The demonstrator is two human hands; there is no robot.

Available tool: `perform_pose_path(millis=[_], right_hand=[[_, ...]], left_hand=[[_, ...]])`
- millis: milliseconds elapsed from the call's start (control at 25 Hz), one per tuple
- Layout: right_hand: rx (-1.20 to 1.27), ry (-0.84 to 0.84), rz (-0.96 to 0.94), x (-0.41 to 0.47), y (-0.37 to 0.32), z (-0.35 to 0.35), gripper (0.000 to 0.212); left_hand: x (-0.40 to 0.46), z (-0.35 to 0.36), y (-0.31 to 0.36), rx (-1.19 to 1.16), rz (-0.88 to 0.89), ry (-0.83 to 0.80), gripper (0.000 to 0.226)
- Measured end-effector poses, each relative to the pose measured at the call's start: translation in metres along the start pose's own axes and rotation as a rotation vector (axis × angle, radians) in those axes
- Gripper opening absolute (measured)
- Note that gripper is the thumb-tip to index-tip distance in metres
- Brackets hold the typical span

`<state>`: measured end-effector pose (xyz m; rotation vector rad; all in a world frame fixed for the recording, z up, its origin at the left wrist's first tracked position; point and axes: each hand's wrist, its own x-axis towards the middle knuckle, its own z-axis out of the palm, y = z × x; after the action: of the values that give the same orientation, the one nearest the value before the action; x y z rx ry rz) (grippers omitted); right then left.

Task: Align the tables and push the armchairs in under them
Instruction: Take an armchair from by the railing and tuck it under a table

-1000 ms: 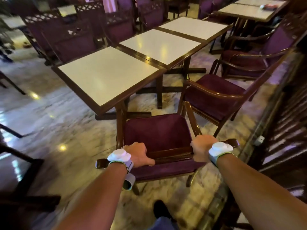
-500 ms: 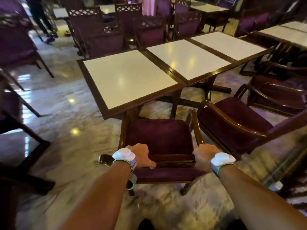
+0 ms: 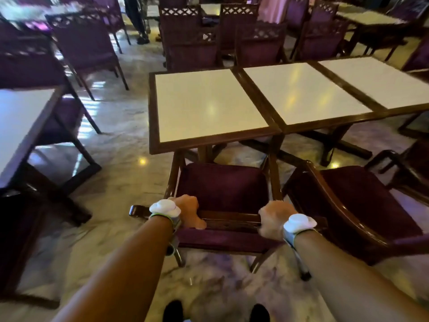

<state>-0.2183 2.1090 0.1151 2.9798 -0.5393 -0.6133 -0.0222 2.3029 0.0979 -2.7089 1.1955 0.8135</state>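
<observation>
**Armchair held at the back rail, partly under the near desk**

An armchair (image 3: 222, 189) with a purple seat is held by its wooden back rail (image 3: 229, 220). The left hand (image 3: 188, 211) and the right hand (image 3: 274, 219) are set on the rail near its two ends, the fingers curled round the wood and gripping it. The front of the armchair stands at the near edge of the first desk (image 3: 204, 108); the front legs appear to lie just under the rim, while most of the seat is still out in the open.

The first desk touches a second desk (image 3: 301, 94), and a third (image 3: 380, 82) follows in the same row; their near edges look nearly level, though blur hinders a firm reading.

The step in hand is judged to be the pushing-in of this armchair. A straight, even push from both hands is called for, the armrests being kept beneath the rim and clear of the pedestal (image 3: 205, 154). A neighbouring armchair (image 3: 362, 205) stands close on the right, angled and not yet pushed in.
</observation>
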Motion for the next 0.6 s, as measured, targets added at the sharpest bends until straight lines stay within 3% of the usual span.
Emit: perform_pose_path(millis=[280, 600], right_hand=[[-0.024, 0.006, -0.144, 0.016, 0.063, 0.004, 0.040], [-0.081, 0.015, -0.222, 0.055, 0.119, 0.006, 0.046]], left_hand=[[-0.003, 0.017, 0.056, -0.089, -0.210, 0.092, 0.046], [0.023, 0.001, 0.101, -0.128, -0.222, 0.038, 0.056]])
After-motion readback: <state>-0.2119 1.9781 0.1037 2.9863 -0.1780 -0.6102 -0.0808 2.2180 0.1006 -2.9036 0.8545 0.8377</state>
